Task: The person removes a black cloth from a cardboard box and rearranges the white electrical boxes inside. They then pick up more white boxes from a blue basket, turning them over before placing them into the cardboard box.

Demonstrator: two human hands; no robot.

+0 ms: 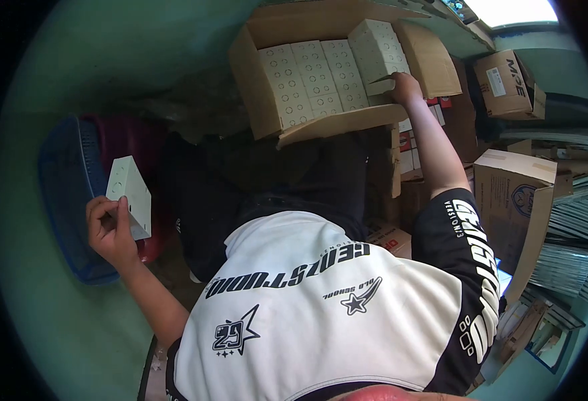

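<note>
My left hand (pixel 110 230) is out to the left and holds a small white junction box (pixel 130 196) with round knock-out marks, lifted above a blue crate (pixel 63 200). My right hand (pixel 406 85) reaches forward into an open cardboard carton (pixel 257 100) packed with rows of the same cream-white boxes (pixel 314 73). Its fingers grip the lower corner of one box (pixel 376 48), which is raised and tilted above the others at the carton's right end. My white and black printed shirt (pixel 320 314) fills the lower middle of the view.
A maroon crate (pixel 123 137) sits inside or next to the blue one. On the right stand more cartons (pixel 511 83) (pixel 508 194), small red and white packets (pixel 411 150) and stacked flat packs (pixel 574 227). The floor is green.
</note>
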